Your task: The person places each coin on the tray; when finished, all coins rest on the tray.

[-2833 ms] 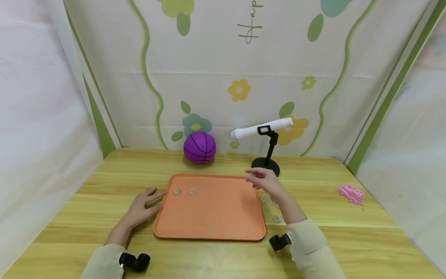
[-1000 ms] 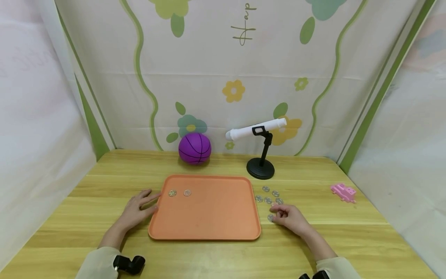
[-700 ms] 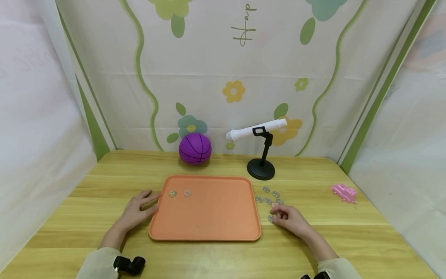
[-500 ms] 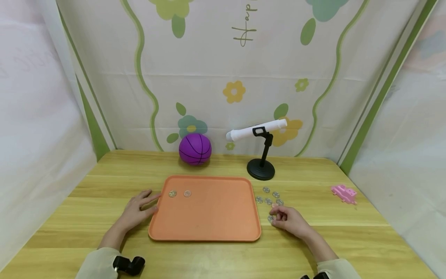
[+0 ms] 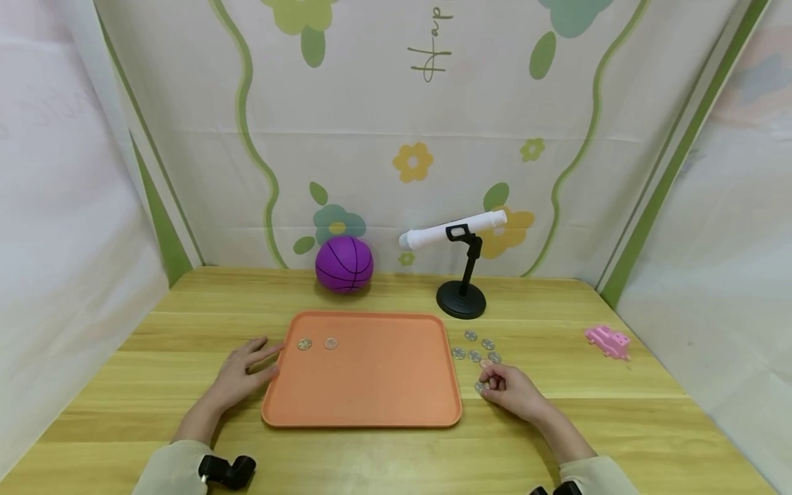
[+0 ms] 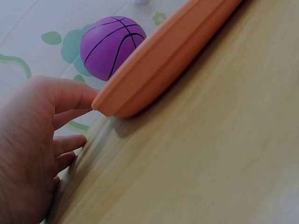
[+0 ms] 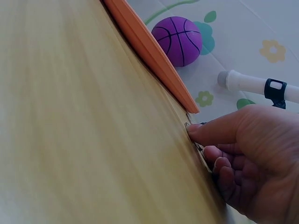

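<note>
An orange tray (image 5: 365, 385) lies on the wooden table, with two coins on it: a gold-toned coin (image 5: 304, 344) and a paler coin (image 5: 331, 343). My left hand (image 5: 243, 375) rests beside the tray, fingers spread, fingertips touching its left rim; the left wrist view shows a finger against the tray's corner (image 6: 126, 100). Right of the tray, my right hand (image 5: 513, 393) pinches a silver coin (image 5: 480, 387) between thumb and fingertips, low at the tabletop. The fingers partly cover that coin. Several loose coins (image 5: 474, 356) lie just beyond this hand.
A purple toy basketball (image 5: 344, 265) sits behind the tray. Right of it a white microphone (image 5: 454, 230) is held on a black stand (image 5: 461, 300). A pink toy vehicle (image 5: 608, 342) lies far right. A printed cloth (image 5: 346, 137) hangs along the table's back edge.
My right hand has moved from above the tray's far right corner down to the coins on the right, and its fingers have drawn together on one. My left hand has stayed at the tray.
</note>
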The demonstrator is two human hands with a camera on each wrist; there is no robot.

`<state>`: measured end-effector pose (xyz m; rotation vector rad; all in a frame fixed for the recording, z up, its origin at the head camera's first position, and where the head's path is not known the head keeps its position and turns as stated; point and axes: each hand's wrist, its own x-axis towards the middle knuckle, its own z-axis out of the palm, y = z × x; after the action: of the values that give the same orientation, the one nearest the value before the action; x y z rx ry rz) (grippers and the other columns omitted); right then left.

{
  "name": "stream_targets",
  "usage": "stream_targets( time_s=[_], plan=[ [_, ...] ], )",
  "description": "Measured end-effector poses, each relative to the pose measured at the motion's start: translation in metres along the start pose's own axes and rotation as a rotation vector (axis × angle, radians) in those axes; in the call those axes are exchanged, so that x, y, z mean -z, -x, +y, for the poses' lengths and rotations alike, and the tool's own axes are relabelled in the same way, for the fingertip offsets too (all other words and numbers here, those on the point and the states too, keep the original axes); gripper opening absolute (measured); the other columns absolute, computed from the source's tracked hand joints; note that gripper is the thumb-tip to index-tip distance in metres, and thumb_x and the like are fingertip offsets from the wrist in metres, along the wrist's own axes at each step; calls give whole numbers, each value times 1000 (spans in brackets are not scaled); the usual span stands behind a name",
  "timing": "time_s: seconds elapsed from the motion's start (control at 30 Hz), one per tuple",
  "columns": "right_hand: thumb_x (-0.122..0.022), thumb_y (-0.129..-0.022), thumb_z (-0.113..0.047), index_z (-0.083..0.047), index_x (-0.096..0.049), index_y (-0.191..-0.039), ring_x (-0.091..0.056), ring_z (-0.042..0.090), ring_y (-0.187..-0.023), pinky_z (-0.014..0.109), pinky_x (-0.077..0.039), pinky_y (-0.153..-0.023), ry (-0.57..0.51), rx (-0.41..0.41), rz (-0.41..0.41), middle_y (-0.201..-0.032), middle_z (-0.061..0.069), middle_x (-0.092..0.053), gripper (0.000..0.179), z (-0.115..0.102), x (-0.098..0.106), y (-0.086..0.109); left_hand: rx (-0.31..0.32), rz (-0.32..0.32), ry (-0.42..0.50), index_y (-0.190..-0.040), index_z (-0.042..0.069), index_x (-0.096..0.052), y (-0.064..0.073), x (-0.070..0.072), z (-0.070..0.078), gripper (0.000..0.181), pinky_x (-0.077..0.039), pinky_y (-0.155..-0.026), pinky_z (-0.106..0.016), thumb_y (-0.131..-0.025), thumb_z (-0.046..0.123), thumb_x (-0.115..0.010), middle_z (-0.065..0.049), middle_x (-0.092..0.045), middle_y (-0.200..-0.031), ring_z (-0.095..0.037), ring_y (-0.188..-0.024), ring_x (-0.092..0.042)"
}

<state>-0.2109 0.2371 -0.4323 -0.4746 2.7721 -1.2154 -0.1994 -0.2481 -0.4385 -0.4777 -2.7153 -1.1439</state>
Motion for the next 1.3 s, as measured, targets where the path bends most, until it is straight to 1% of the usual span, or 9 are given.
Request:
stream_targets(
  time_s=[0.23, 0.43, 0.53, 0.63, 0.73, 0.8, 0.97, 1.13, 1.3],
  plan=[
    [-66, -71, 1, -2, -53, -84, -40, 13, -60, 22, -37, -50, -6, 21, 31, -74, 4, -47, 19, 0, -2, 0, -3, -1, -2, -122, 3, -50, 0, 0, -1, 46, -7, -91, -60, -82, 24, -58, -29, -29, -129, -46, -119, -17],
    [-65, -71, 3, -4, -54, -87, -41, 12, -60, 22, -37, -50, -2, 48, 40, -75, 3, -48, 20, 0, -4, 0, -2, 0, -3, -122, 3, -50, 1, -1, -3, 46, -6, -91, -59, -82, 24, -58, -29, -29, -129, -45, -119, -17],
    [-64, -73, 2, -5, -57, -88, -41, 13, -59, 22, -37, -50, -3, 36, 49, -73, 3, -48, 18, -2, -3, 0, 7, -3, -3, -123, 3, -49, 2, 0, -4, 46, -6, -90, -60, -83, 24, -58, -28, -28, -130, -46, -119, -16],
    [-63, -75, -2, -4, -60, -89, -42, 13, -58, 22, -38, -50, -20, -6, 57, -72, 2, -48, 15, -4, -2, 0, 15, -6, -1, -123, 4, -49, 1, 0, -4, 46, -6, -90, -61, -83, 25, -57, -28, -27, -131, -47, -119, -14],
    [-62, -77, -3, 1, -60, -94, -43, 12, -57, 22, -39, -47, -110, -62, 35, -73, 4, -51, 17, -7, 3, -1, 9, -6, 1, -123, 4, -49, 0, 0, -4, 46, -6, -90, -61, -83, 25, -57, -28, -26, -131, -47, -119, -14],
    [-60, -78, -3, 6, -57, -99, -43, 11, -55, 22, -39, -46, -218, -102, 8, -74, 7, -52, 22, -10, 7, -3, -1, -5, -2, -123, 4, -49, -1, 0, -5, 46, -6, -91, -60, -83, 24, -57, -29, -27, -130, -47, -119, -15],
    [-56, -82, -4, 12, -50, -110, -41, 11, -53, 22, -36, -45, -418, -98, -24, -80, 13, -54, 33, -29, 20, -16, -14, 2, -7, -121, 3, -50, 0, 0, -2, 45, -7, -91, -60, -82, 24, -58, -29, -28, -129, -47, -119, -16],
    [-55, -84, -5, 9, -50, -113, -44, 17, -58, 24, -35, -48, -491, -75, 3, -85, 13, -56, 33, -56, 21, -37, -14, 5, -9, -121, 2, -51, 0, -1, 0, 45, -7, -90, -61, -82, 23, -58, -30, -28, -129, -47, -118, -16],
    [-55, -84, -6, 6, -52, -112, -46, 18, -61, 22, -35, -49, -527, -61, 4, -88, 10, -58, 31, -84, 10, -60, -11, 2, 10, -121, 1, -50, 1, 0, 2, 45, -6, -91, -61, -82, 22, -58, -31, -28, -129, -48, -118, -15]
  ],
)
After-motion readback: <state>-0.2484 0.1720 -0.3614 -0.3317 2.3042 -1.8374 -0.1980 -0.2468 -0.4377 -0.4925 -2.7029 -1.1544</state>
